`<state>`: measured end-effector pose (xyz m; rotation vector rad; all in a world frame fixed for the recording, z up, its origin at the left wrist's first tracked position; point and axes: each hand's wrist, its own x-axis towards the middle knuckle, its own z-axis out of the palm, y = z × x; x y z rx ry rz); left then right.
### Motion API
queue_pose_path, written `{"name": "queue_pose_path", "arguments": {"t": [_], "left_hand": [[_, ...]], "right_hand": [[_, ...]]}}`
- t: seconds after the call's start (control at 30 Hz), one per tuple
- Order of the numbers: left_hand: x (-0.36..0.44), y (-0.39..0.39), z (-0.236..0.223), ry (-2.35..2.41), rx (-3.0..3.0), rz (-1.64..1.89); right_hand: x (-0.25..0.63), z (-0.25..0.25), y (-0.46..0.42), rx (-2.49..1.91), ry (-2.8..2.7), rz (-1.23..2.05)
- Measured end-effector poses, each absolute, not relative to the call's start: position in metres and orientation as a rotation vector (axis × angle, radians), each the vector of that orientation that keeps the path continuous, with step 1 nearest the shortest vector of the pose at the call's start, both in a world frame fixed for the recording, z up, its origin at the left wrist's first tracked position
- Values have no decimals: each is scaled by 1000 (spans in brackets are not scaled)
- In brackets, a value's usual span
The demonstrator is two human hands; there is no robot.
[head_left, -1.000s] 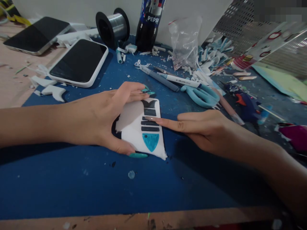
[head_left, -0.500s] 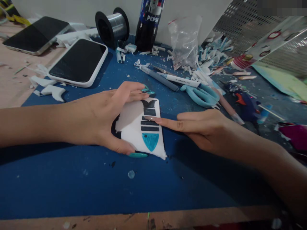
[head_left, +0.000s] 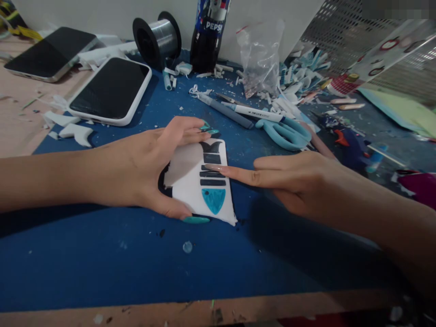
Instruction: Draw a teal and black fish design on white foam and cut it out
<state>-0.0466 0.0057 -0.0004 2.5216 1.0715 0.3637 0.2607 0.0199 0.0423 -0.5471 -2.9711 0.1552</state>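
Observation:
On the blue mat lies a white foam board piece (head_left: 185, 190) bearing a fish-bone figure: a blue fish head (head_left: 214, 200), several black strips (head_left: 213, 182) and a black tail (head_left: 211, 147). My left hand (head_left: 150, 159) spans it from the left, thumb at the near edge and fingers at the far edge, with its left part hidden underneath. From the right, my right hand (head_left: 289, 177) stretches out its index finger, and the nail rests on an upper black strip. That hand's other fingers are curled back, holding nothing visible.
Behind the hands lie blue-handled scissors (head_left: 284, 132), a white marker (head_left: 254, 111), a grey craft knife (head_left: 225, 109) and a phone (head_left: 111, 91). A wire spool (head_left: 158, 38), a Pepsi bottle (head_left: 207, 41) and a plastic bag (head_left: 260, 59) stand farther back. Foam scraps (head_left: 76, 131) litter the mat.
Both hands and the foam board keep almost the same pose. The right index finger stays on the strip, and the view has shifted slightly.

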Motion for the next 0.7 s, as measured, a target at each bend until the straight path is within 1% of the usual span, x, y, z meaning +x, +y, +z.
{"name": "queue_pose_path", "arguments": {"t": [0.17, 0.27, 0.43, 0.7], "left_hand": [[-45, 1, 2, 1078, 2496, 403], [-44, 0, 5, 1098, 2500, 344], [-42, 1, 10, 1091, 2516, 290], [-42, 1, 10, 1102, 2476, 286]], "right_hand": [[259, 47, 18, -562, -2995, 181], [259, 52, 17, -611, -3049, 209], [255, 59, 17, -705, -3132, 126], [246, 66, 22, -717, -3186, 145]]}}
